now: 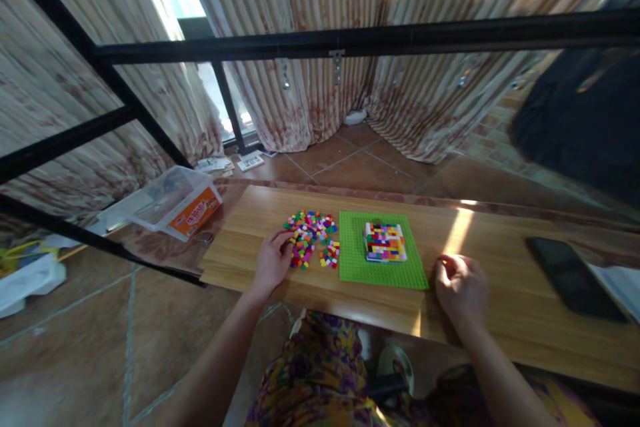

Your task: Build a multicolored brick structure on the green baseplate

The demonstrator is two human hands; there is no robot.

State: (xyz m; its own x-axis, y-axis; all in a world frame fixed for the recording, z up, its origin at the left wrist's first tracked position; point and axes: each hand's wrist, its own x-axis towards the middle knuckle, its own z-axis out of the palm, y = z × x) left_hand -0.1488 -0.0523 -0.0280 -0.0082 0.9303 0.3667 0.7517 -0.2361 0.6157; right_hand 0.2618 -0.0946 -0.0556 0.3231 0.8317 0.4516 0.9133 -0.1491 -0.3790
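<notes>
A loose pile of small multicoloured toy bricks (311,230) lies left of the green baseplate (353,271). My left hand (274,259) rests at the pile's left edge, thumb and fingers bent together against the bricks; whatever they pinch is too small to make out. On the baseplate stands a low, rectangular block built of many-coloured bricks (385,241), with an uneven top. To the right of the plate, my right hand (463,288) sits on the wooden table, its fingers curled and thumb close to the forefinger. Anything inside that grip is hidden.
A dark phone-like slab (570,277) and white paper (617,285) lie on the table (505,280) at the right. A clear plastic box (173,203) with an orange label stands beyond the left end. Black metal bars (360,42) cross in front of the curtains.
</notes>
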